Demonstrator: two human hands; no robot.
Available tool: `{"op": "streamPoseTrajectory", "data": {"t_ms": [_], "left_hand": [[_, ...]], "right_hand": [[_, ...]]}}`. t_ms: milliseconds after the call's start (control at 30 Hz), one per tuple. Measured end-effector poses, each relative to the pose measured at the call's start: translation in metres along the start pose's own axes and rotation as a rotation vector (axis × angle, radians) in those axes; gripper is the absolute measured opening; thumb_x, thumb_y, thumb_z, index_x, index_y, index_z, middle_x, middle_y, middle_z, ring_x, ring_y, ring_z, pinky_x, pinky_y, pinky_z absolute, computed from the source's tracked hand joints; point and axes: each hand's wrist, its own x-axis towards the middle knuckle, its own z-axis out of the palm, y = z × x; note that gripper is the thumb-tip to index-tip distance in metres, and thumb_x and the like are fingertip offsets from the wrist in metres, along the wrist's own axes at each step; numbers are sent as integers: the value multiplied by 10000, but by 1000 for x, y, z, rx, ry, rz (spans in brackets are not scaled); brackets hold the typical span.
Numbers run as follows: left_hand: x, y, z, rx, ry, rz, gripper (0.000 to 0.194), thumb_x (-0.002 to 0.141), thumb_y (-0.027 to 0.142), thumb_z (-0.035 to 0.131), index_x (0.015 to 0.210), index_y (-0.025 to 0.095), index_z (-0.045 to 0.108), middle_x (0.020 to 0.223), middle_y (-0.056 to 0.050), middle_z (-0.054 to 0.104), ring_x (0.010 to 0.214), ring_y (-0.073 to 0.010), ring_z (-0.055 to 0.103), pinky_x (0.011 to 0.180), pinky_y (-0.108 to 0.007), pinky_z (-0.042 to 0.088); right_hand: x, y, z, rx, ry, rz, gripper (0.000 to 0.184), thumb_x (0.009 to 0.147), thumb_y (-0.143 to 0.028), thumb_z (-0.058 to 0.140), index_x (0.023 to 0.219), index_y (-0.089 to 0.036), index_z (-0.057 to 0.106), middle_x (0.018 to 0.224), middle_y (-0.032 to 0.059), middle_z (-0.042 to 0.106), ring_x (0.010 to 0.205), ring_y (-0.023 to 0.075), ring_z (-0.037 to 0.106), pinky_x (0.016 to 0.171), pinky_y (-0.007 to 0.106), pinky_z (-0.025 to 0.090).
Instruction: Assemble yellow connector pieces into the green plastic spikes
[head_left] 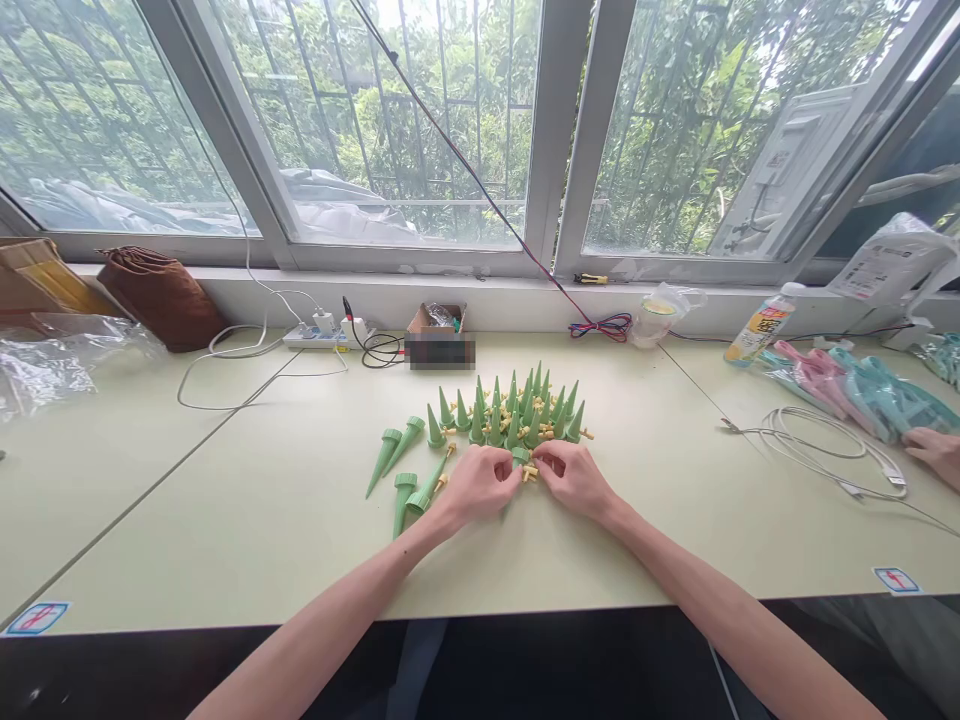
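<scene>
My left hand (487, 482) is closed around a green plant-watering spike (520, 456), its ribbed cap facing up and most of its body hidden by the fingers. Close beside it, my right hand (574, 478) pinches at a small yellow valve (530, 473) next to that cap; the fingertips partly cover the contact. Just beyond both hands stand several upright green spikes (495, 428), points up, with yellow valves at their bases. To the left of my left hand lie a few loose spikes (406, 487), one of them with a yellow valve (441, 482) near it.
Behind the spikes sit a small open box (436, 322) and a power strip (319, 335) with cables. A bottle (765, 322), pink and teal bagged items (855, 385) and a coiled white cable (817, 450) lie right. Another person's hand (934, 455) rests at the right edge.
</scene>
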Motion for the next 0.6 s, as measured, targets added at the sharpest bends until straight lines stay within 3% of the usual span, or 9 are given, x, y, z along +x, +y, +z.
{"op": "streamPoseTrajectory", "data": {"t_ms": [167,333,600], "left_hand": [[0,-1,0,27,27,-9,362,825,289,521,506,173,397,479,37,411,477,-92,335,502,-249,255],[0,0,0,23,28,-15,378,854,298,511,515,172,402,477,36,417,473,-93,336,502,-250,250],[0,0,0,20,71,-43,281,869,304,526,622,174,489,518,44,475,490,-100,405,512,-237,275]], "right_hand": [[1,-2,-4,-9,-66,-3,173,821,-94,552,869,-177,696,719,23,649,596,143,533,568,261,427],[1,-4,-9,-40,-140,-26,110,862,-165,595,777,-177,664,656,2,604,595,136,512,566,255,395],[-1,0,-7,-90,-165,44,81,889,-200,576,818,-176,608,599,-21,556,541,129,488,554,255,369]]}}
